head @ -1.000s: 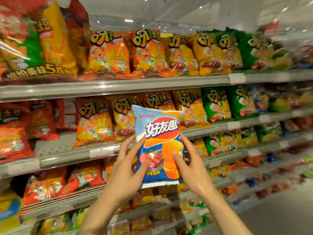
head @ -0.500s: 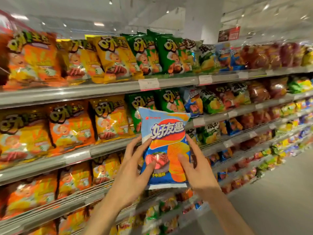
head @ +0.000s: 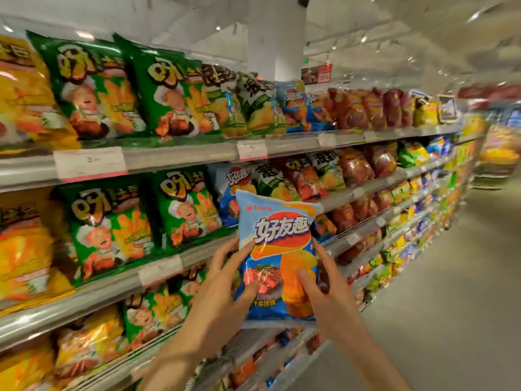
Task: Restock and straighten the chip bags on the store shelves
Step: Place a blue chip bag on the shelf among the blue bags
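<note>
I hold a light blue chip bag [head: 277,249] with red and orange print upright in front of the shelves. My left hand [head: 222,294] grips its left edge, thumb on the front. My right hand [head: 329,294] grips its right edge the same way. Behind the bag, on the second shelf [head: 158,270], stand green chip bags [head: 186,210] and a matching blue chip bag [head: 231,193]. The top shelf [head: 180,153] carries more green bags [head: 93,88], then green-white and blue bags further right.
Yellow and orange bags [head: 25,249] fill the shelves at the left. Red and purple bags [head: 366,108] stand further right along the run. White price tags [head: 90,162] line the shelf edges. The grey aisle floor [head: 451,292] stretches to the right, with a white pillar [head: 277,38] behind.
The view has swung right along the shelves: orange bags slid off left, green and blue ones came in front. Both hands keep holding the blue bag the same way.
</note>
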The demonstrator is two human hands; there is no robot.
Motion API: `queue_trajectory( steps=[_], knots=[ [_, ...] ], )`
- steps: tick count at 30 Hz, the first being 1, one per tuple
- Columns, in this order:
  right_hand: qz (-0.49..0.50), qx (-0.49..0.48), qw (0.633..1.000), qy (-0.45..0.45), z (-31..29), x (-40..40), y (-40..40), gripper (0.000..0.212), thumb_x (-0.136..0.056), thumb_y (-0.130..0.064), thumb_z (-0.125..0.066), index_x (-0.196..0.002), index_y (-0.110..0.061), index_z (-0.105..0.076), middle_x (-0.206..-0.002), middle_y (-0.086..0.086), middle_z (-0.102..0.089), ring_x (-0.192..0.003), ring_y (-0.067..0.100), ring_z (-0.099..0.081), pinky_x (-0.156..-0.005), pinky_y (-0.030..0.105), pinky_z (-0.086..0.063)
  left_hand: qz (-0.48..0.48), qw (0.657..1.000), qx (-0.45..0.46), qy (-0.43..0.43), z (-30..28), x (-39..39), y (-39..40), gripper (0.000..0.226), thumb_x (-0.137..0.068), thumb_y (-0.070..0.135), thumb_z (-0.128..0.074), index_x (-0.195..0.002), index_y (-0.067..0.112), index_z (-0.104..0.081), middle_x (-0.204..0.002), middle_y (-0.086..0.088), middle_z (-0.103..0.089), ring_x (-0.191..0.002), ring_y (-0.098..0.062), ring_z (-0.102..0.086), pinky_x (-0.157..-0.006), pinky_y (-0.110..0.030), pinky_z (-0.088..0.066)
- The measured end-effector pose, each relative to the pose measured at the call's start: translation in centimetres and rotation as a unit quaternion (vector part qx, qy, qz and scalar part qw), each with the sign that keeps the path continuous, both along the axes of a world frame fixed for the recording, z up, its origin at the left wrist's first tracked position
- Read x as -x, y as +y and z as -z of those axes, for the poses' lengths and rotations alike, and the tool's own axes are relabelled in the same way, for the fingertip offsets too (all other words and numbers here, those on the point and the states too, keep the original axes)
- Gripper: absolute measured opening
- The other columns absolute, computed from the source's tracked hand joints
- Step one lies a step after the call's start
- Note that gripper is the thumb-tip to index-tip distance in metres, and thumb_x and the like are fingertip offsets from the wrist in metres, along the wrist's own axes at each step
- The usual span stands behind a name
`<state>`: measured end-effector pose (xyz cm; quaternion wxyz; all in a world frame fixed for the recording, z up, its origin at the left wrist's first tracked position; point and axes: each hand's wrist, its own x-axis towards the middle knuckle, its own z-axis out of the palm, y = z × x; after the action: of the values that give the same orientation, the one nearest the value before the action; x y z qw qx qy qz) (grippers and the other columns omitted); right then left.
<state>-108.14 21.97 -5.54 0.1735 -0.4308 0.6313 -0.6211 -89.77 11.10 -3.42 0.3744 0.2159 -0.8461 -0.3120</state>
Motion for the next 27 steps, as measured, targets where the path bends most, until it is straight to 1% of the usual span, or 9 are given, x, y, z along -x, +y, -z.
queue_trajectory(
  steps=[5, 8, 10, 12, 15, 17, 19, 24, 27],
  knots=[
    [0.014, -0.011, 1.000, 0.006, -1.4, 7.9, -3.8, 0.053, -0.098, -0.039, -0.056, -0.134, -0.066, -0.029, -0.134, -0.027, -0.052, -0.108, -0.015, -0.059, -0.079, 0.013, -0.053, 0.010, 0.999, 0.011, 0.036, 0.1, 8.9, -4.7, 0.060, -0.099, 0.020, -0.058, -0.147, 0.047, -0.034, -0.151, 0.029, -0.020, -0.133, 0.018, -0.026, -0.091, 0.000, -0.035],
    [0.029, -0.013, 0.999, 0.024, -2.0, 12.4, -6.0, 0.052, -0.095, -0.044, -0.057, -0.133, -0.068, -0.030, -0.136, -0.027, -0.052, -0.112, -0.013, -0.057, -0.085, 0.016, -0.053, 0.003, 0.999, 0.019, 0.037, -0.2, 13.8, -7.5, 0.061, -0.098, 0.023, -0.059, -0.147, 0.048, -0.034, -0.152, 0.024, -0.019, -0.131, 0.017, -0.027, -0.097, -0.013, -0.041],
    [0.032, -0.018, 0.999, 0.025, -1.9, 15.3, -7.2, 0.056, -0.095, -0.046, -0.057, -0.142, -0.061, -0.030, -0.140, -0.023, -0.052, -0.118, -0.008, -0.056, -0.090, 0.019, -0.054, 0.010, 0.999, 0.011, 0.038, -0.2, 16.6, -8.6, 0.060, -0.098, 0.024, -0.060, -0.145, 0.050, -0.034, -0.151, 0.025, -0.019, -0.130, 0.018, -0.028, -0.092, -0.007, -0.042],
    [0.034, -0.026, 0.999, 0.030, -1.7, 17.6, -8.2, 0.060, -0.097, -0.044, -0.056, -0.150, -0.051, -0.029, -0.141, -0.018, -0.053, -0.117, -0.007, -0.057, -0.085, 0.016, -0.054, 0.016, 0.999, 0.001, 0.036, -0.2, 18.8, -9.4, 0.059, -0.098, 0.028, -0.059, -0.142, 0.058, -0.032, -0.148, 0.029, -0.019, -0.127, 0.022, -0.029, -0.089, -0.008, -0.046],
    [0.034, -0.032, 0.998, 0.035, -1.7, 20.8, -9.9, 0.060, -0.099, -0.037, -0.056, -0.152, -0.044, -0.029, -0.134, -0.021, -0.055, -0.106, -0.016, -0.057, -0.076, 0.007, -0.050, 0.002, 0.999, -0.009, 0.034, 0.1, 21.7, -10.9, 0.058, -0.097, 0.037, -0.060, -0.142, 0.060, -0.032, -0.148, 0.033, -0.018, -0.134, 0.007, -0.035, -0.095, -0.026, -0.053],
    [0.022, -0.036, 0.998, 0.038, -1.7, 23.0, -11.0, 0.059, -0.100, -0.037, -0.055, -0.152, -0.045, -0.029, -0.133, -0.023, -0.054, -0.108, -0.017, -0.055, -0.075, 0.006, -0.050, -0.006, 0.999, -0.015, 0.042, 0.1, 23.6, -11.6, 0.057, -0.095, 0.039, -0.061, -0.141, 0.059, -0.035, -0.148, 0.031, -0.021, -0.138, -0.004, -0.036, -0.096, -0.037, -0.055],
    [0.010, -0.041, 0.998, 0.040, -1.6, 25.4, -12.1, 0.059, -0.098, -0.042, -0.054, -0.151, -0.048, -0.029, -0.136, -0.022, -0.053, -0.114, -0.012, -0.055, -0.080, 0.010, -0.051, -0.012, 0.998, -0.024, 0.052, 0.0, 25.8, -12.0, 0.057, -0.094, 0.033, -0.064, -0.139, 0.057, -0.038, -0.147, 0.032, -0.022, -0.138, -0.003, -0.036, -0.094, -0.035, -0.056],
    [-0.040, -0.023, 0.999, 0.025, -1.3, 32.4, -14.7, 0.056, -0.088, -0.056, -0.054, -0.140, -0.063, -0.032, -0.135, -0.023, -0.054, -0.118, -0.004, -0.057, -0.093, 0.027, -0.056, -0.074, 0.996, -0.021, 0.045, -0.1, 31.8, -12.6, 0.061, -0.093, 0.027, -0.067, -0.136, 0.058, -0.037, -0.143, 0.033, -0.020, -0.129, 0.019, -0.027, -0.095, -0.020, -0.053],
    [-0.079, -0.014, 0.997, 0.018, -1.3, 37.0, -15.8, 0.063, -0.086, -0.056, -0.055, -0.145, -0.056, -0.033, -0.135, -0.019, -0.057, -0.120, 0.001, -0.058, -0.096, 0.030, -0.055, -0.109, 0.993, -0.034, 0.041, -0.1, 35.8, -12.2, 0.058, -0.094, 0.031, -0.065, -0.134, 0.061, -0.036, -0.145, 0.034, -0.019, -0.131, 0.019, -0.026, -0.097, -0.020, -0.051]
  ],
)
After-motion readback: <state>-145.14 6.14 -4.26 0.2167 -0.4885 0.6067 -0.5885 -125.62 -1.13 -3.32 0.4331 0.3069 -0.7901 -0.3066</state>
